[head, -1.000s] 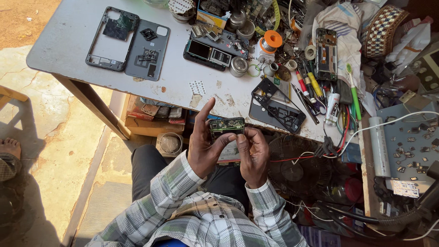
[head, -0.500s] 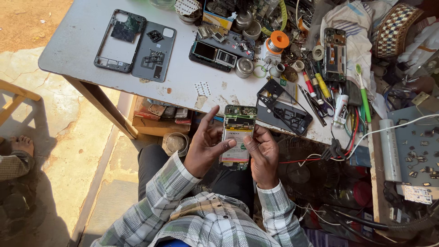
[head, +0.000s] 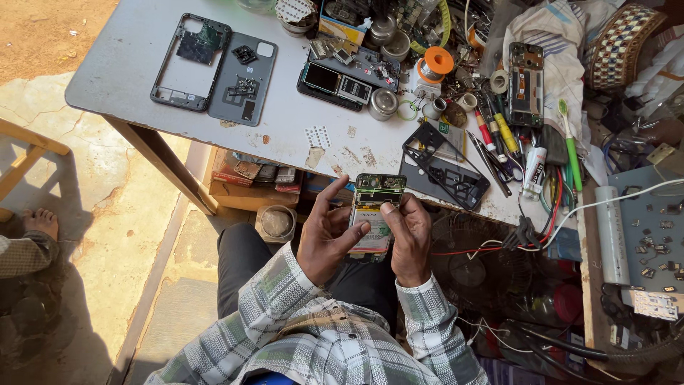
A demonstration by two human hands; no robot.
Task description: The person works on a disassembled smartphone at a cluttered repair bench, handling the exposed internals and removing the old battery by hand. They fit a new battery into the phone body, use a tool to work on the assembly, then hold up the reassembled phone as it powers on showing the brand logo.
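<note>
Two hands hold an opened phone (head: 376, 214) just off the bench's (head: 114, 71) near edge: left hand (head: 329, 239) cradling it, right hand (head: 407, 239) pinching its side, fingers (head: 390, 212) pressed on (white-and-green label showing). A grey back cover (head: 246, 82) lies near the bench's far left corner.

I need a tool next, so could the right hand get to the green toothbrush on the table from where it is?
Probably yes. The right hand is on the opened phone and would have to let go; the green toothbrush lies on top of the clutter, uncovered, to that side.
</note>
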